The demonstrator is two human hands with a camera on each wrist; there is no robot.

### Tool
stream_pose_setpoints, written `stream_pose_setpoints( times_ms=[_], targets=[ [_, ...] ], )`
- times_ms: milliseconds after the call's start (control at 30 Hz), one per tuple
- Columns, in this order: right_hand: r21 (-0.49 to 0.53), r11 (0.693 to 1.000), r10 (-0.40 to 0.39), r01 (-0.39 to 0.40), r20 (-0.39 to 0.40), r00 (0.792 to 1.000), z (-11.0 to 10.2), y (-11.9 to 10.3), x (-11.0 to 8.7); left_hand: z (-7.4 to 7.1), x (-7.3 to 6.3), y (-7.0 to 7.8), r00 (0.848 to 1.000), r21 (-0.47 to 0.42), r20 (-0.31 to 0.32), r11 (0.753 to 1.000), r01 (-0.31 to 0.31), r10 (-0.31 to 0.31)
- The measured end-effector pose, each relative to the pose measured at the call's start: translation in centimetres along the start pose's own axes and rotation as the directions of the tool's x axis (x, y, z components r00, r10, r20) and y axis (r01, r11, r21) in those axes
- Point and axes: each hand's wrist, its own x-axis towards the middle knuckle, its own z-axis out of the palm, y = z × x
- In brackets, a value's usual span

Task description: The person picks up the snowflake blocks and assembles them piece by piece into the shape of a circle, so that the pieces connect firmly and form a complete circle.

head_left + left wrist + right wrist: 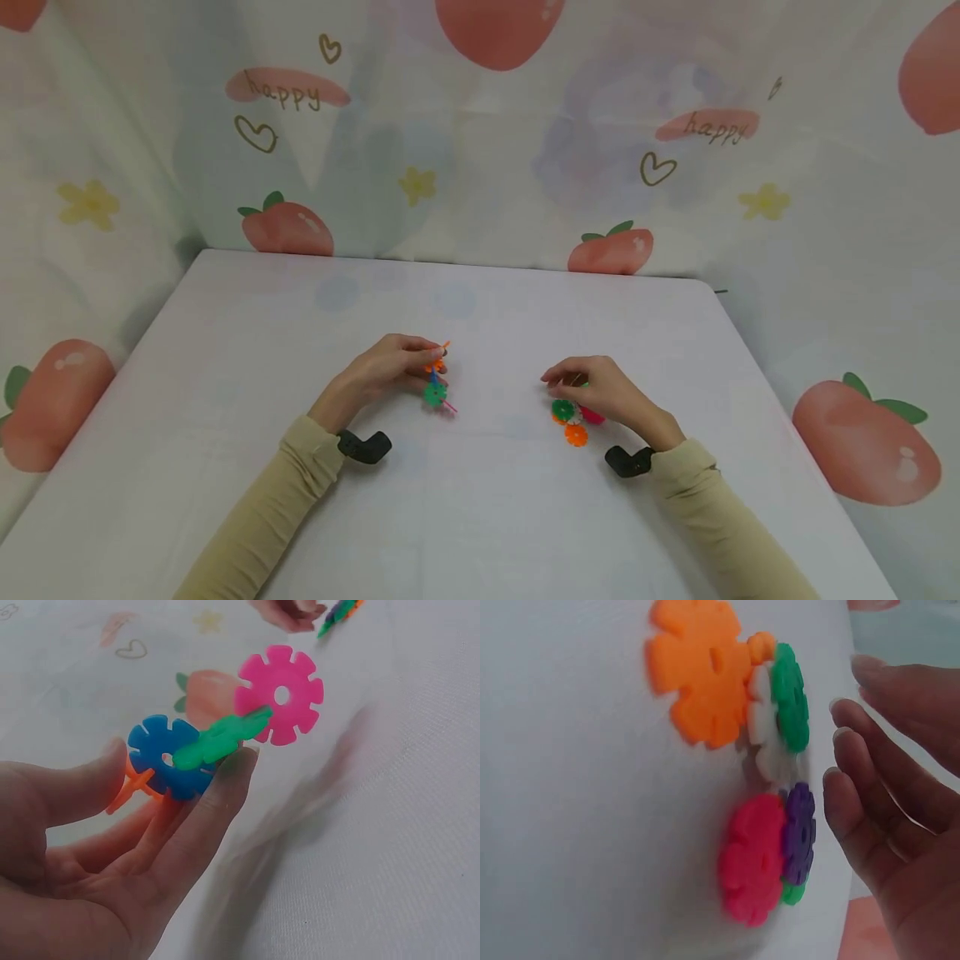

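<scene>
My left hand (386,364) holds a small chain of interlocking plastic flower discs up off the table. In the left wrist view the thumb and fingers grip its orange disc (133,782), which joins a blue disc (154,742), a green disc (217,742) and a pink disc (304,686) at the far end. My right hand (603,390) hovers over a loose pile of discs, fingers slightly bent and nothing between them. That pile has a large orange disc (694,671), a green disc (791,697), a white disc (760,712), a purple disc (799,832) and a red-pink disc (750,862).
A white cloth covers the table (480,517). Behind and beside it hangs a printed curtain (480,167) with peaches, hearts and flowers. Each wrist carries a black camera mount, the left mount (366,447) and the right mount (628,461).
</scene>
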Motion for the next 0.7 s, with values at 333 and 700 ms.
stream_pose_setpoints(
  times_ms=[333,700],
  targets=[
    [-0.029,0.999,0.037,-0.035,0.077,0.996,-0.25,1.14,-1.16,-0.05,-0.27,0.27,1.000,-0.014,0.000,1.000,0.003,-0.003],
    [0.073,0.996,0.053,-0.055,0.036,0.998,0.67,0.66,-0.24,-0.15,0.04,0.05,1.000,0.002,0.005,1.000,-0.022,0.022]
  ],
)
